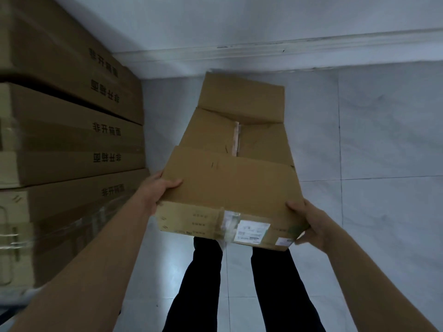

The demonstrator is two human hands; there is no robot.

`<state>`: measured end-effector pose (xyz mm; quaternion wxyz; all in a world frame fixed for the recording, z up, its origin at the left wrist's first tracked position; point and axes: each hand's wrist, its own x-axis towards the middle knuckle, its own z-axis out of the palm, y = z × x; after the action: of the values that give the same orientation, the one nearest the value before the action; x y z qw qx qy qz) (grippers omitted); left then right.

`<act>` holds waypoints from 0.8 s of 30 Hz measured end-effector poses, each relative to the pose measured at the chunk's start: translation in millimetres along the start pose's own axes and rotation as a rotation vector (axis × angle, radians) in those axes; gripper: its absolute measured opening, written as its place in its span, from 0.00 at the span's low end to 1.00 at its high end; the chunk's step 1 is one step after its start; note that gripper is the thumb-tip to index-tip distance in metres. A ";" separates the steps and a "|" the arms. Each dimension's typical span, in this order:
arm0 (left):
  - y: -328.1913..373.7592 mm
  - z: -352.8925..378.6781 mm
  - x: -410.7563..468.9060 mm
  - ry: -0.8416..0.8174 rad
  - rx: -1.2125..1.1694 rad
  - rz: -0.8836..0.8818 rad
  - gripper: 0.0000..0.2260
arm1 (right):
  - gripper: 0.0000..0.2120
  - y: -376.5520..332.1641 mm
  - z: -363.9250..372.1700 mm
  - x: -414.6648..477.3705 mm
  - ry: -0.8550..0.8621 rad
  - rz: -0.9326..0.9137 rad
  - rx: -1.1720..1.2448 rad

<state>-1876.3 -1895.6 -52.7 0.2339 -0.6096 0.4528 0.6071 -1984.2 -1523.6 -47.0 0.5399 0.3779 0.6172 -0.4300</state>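
Note:
An open brown cardboard box is held in the air above the floor, its flaps folded out and a white shipping label on the near side. My left hand grips the box's near left corner, thumb on top of the near flap. My right hand grips the near right corner, thumb on the flap and fingers wrapped under the side. The inside of the box shows only its taped bottom seam.
A tall stack of long flat cartons with printed characters fills the left side. Pale floor tiles lie below and to the right, meeting a white baseboard and wall ahead. My legs in dark trousers stand under the box.

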 end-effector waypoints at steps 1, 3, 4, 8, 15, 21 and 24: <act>-6.7 -6.2 -7.5 0.000 0.000 0.012 0.20 | 0.21 10.4 1.3 -3.9 -0.025 -0.011 0.024; -21.9 -16.3 -19.4 0.000 -0.012 0.008 0.23 | 0.23 27.3 3.3 -8.2 -0.070 -0.035 0.078; -29.2 -20.4 -24.3 0.001 -0.033 0.002 0.23 | 0.24 33.1 4.0 -9.6 -0.087 -0.053 0.087; -61.1 -36.2 -43.5 0.029 -0.103 0.007 0.22 | 0.28 41.7 9.1 -24.3 -0.146 -0.118 0.029; -98.6 -63.4 -62.4 0.064 -0.255 0.045 0.29 | 0.30 36.9 27.6 -37.5 -0.181 -0.245 -0.083; -67.2 -83.8 -40.9 0.060 -0.261 0.125 0.22 | 0.27 -11.3 63.7 -26.1 -0.151 -0.294 -0.125; -39.1 -92.5 -30.2 0.068 -0.240 0.130 0.19 | 0.25 -37.9 85.8 -24.3 -0.092 -0.308 -0.173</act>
<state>-1790.2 -1946.0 -20.1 0.1037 -0.6228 0.4231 0.6499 -1987.0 -1617.3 -22.4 0.5258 0.2111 0.6769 -0.4699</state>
